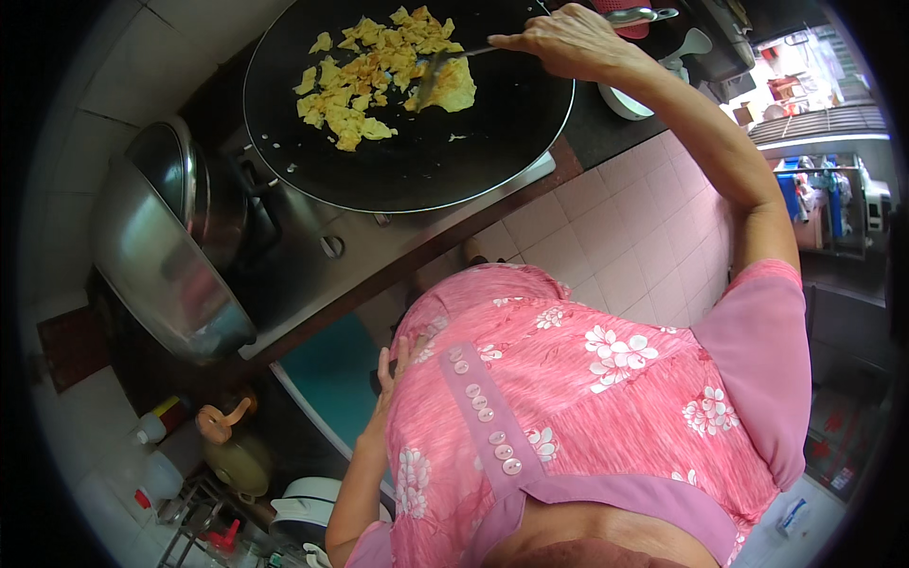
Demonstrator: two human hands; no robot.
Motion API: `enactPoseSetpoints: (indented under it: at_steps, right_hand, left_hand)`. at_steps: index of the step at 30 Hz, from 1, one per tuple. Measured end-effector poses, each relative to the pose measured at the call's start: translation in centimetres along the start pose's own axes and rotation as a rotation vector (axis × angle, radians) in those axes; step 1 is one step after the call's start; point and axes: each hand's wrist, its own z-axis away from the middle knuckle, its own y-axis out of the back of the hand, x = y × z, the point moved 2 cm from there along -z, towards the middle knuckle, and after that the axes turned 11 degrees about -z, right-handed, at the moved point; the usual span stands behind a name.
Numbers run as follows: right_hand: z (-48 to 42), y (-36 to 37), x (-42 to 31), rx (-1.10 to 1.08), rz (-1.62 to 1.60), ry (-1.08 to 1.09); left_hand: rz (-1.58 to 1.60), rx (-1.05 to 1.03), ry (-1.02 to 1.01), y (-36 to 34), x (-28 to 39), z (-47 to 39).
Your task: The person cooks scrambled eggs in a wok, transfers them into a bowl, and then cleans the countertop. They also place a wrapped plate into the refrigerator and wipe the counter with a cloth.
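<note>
My right hand (572,44) grips the handle of a metal spatula (431,79), with the index finger stretched along its shaft. The spatula's blade is down in a wide black wok (511,128), touching a larger piece of cooked egg (454,86). Many torn pieces of yellow, lightly browned egg (355,92) lie spread to the left of the blade. My left hand (394,369) rests against the side of my pink floral top (483,312). Its visible fingers are apart with nothing seen in them, and part of the hand is hidden by the top.
Left of the wok, a large steel bowl (163,263) leans against a lidded pot (220,192) on the steel stove (305,284). A white bowl (625,103) and a white ladle (692,44) are at the right. Bottles (160,476) and a green pot (238,465) stand lower left.
</note>
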Motion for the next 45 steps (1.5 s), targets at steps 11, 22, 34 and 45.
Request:
enactPoseSetpoints:
  at_steps: [11,22,34,45]
  right_hand:
    - [-2.1,-4.4,-1.9,0.130,0.125,0.051]
    - [-3.3,-1.7,-1.2,0.109,0.014,-0.029]
    - [-0.6,-4.3,-1.1,0.062,0.092,0.048]
    - [-1.1,-5.0,-1.4,0.106,0.099,-0.016]
  left_hand:
    - [0.066,0.032,0.008,0.0,-0.2,-0.8]
    - [-0.129,0.013,-0.038,-0.3,-0.3,-0.5]
    - [-0.099,-0.044,-0.066,-0.7,0.3,0.1]
    - [-0.160,-0.025,-0.101,0.2,-0.4,-0.6]
